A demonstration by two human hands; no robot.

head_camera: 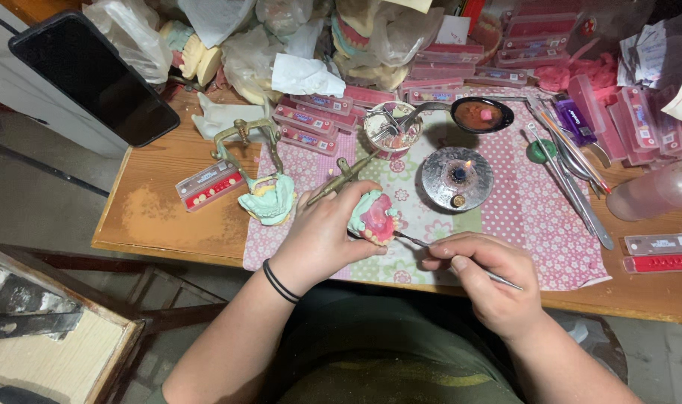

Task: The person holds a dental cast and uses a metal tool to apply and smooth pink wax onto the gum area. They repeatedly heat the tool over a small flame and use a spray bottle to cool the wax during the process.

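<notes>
Hands meet at the centre of the frame, just above the near table edge. Your left hand (327, 232) is closed around a green dental cast (372, 217) with pink wax on it, holding it up over the patterned cloth (535, 224). Your right hand (484, 275) pinches a thin metal tool (419, 242) like a pen, its tip touching the cast's lower right side. Just above, right of centre, a small round burner (457, 178) shows a flame. Left of your left hand a brass articulator (247, 150) stands over another green cast (268, 200). A dark phone (92, 75) lies at upper left.
</notes>
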